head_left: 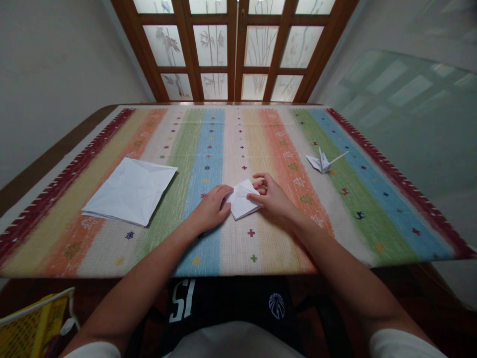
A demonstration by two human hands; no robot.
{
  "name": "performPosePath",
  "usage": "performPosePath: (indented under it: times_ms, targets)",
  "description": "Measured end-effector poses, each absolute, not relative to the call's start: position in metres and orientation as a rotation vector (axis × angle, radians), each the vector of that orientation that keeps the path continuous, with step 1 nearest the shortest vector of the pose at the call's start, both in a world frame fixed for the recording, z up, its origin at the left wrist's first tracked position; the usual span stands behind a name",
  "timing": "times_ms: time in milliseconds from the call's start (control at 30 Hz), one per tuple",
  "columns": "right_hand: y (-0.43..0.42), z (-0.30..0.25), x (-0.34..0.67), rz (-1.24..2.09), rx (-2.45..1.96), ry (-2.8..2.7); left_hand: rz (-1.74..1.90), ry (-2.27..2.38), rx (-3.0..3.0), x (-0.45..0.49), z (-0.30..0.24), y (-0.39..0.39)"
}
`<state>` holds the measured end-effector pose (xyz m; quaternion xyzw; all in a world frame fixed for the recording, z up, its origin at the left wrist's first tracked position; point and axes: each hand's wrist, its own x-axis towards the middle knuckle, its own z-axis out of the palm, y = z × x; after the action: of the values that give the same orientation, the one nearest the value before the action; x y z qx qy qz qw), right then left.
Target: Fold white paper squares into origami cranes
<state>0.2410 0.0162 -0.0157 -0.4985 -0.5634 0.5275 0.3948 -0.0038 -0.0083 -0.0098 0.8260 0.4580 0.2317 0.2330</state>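
A small white sheet of paper [243, 201], folded into a layered square, lies on the striped tablecloth in front of me, one corner pointing away. My left hand [213, 206] rests at its left edge, fingers pressed together on the corner there. On the right side, my right hand [272, 195] pinches the paper's edge between thumb and curled fingers. The undersides of both hands are hidden. Farther right stands a folded white paper crane [322, 162] with a long thin point sticking out. To the left lies a stack of larger creased white paper sheets [130, 191].
The table is covered by a striped tablecloth [194, 199] whose near edge runs just before my lap. A yellow plastic basket [35, 325] stands low at the left. Behind the table are wooden doors [236, 49] with glass panes, and walls flank both sides.
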Motion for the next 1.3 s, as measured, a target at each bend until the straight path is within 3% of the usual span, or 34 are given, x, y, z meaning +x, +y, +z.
performPosePath:
  times_ms: [333,533,767,1033,1300]
  targets:
    - [0.021,-0.016,0.238,1.319,-1.157,-1.322,0.645,1.242,2.186,-0.003,-0.004,-0.011]
    - [0.018,-0.015,0.234,1.519,-1.039,-1.188,0.665,1.246,2.206,-0.002,-0.006,-0.011]
    - [0.012,-0.012,0.230,1.613,-0.834,-1.592,0.679,1.293,2.254,0.001,-0.005,-0.012]
    - [0.006,-0.004,0.240,1.434,-0.687,-1.988,0.698,1.239,2.270,0.002,-0.004,-0.011]
    - [0.007,-0.001,0.243,1.104,-0.829,-2.072,0.668,1.269,2.306,0.005,-0.005,-0.013]
